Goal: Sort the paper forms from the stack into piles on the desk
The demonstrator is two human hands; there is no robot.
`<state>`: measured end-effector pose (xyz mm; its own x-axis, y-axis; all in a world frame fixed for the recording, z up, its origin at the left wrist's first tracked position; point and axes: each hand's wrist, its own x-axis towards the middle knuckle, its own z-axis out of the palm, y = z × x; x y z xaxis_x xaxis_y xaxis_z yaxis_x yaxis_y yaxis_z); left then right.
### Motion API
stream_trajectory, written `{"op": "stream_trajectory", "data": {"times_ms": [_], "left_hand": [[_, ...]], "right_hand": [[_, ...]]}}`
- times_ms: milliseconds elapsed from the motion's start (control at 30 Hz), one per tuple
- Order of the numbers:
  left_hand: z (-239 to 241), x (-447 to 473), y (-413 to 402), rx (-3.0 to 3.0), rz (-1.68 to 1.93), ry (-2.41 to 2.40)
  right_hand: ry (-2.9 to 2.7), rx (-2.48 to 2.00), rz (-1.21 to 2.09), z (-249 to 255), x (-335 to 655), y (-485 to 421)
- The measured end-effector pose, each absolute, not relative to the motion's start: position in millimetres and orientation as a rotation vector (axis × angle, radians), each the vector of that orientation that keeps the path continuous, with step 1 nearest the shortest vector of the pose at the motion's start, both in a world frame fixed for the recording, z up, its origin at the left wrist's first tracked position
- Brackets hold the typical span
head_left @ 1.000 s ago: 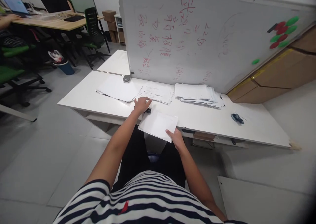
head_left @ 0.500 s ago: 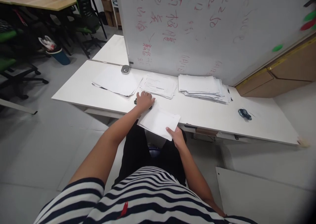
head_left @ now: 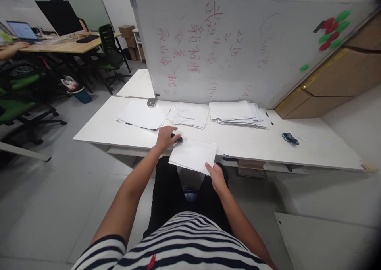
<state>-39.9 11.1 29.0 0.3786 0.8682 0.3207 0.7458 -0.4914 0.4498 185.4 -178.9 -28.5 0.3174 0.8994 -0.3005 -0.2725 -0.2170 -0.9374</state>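
My right hand (head_left: 216,175) pinches the near right corner of a thin set of white paper sheets (head_left: 193,155), thumb on top. The sheets stick out over the front edge of the white desk (head_left: 244,143). At their far left corner is a small black stapler (head_left: 177,138), largely covered by my left hand (head_left: 165,138), which grips it from the left with thumb and fingers around it. Just beyond my left hand lie a stack of printed sheets (head_left: 189,116) and, to its left, a spread of blank-looking sheets (head_left: 143,114).
A thicker paper pile (head_left: 233,111) lies by the whiteboard (head_left: 208,43), and a dark blue device (head_left: 290,139) sits at the right. A grey mouse (head_left: 151,102) is at the back left. Brown boxes (head_left: 327,77) lean at the right. Another person's arm (head_left: 12,49) shows far left.
My head view has tilted up, showing more of the whiteboard. My left hand has shifted from on top of the stapler to its left side, uncovering its right end. The right hand still holds the sheets.
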Motion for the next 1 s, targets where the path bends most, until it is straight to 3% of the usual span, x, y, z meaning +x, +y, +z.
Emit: {"op": "stream_trajectory", "data": {"times_ms": [100,300,600,800,1000], "left_hand": [[18,-49,5,2.575,0.572,1.373],[8,-48,4,2.506,0.611,1.553],[6,-48,4,2.49,0.679,1.572],[9,-47,4,2.458,0.664,1.605],[7,-49,5,2.424,0.691,1.675]], "right_hand": [[-0.748,-1.503,1.037,-23,199,-178],[-0.877,-1.692,0.691,23,252,-182],[-0.911,-1.809,0.789,29,288,-176],[-0.966,-1.739,0.6,60,361,-73],[-1.002,-1.992,0.295,95,401,34]]}}
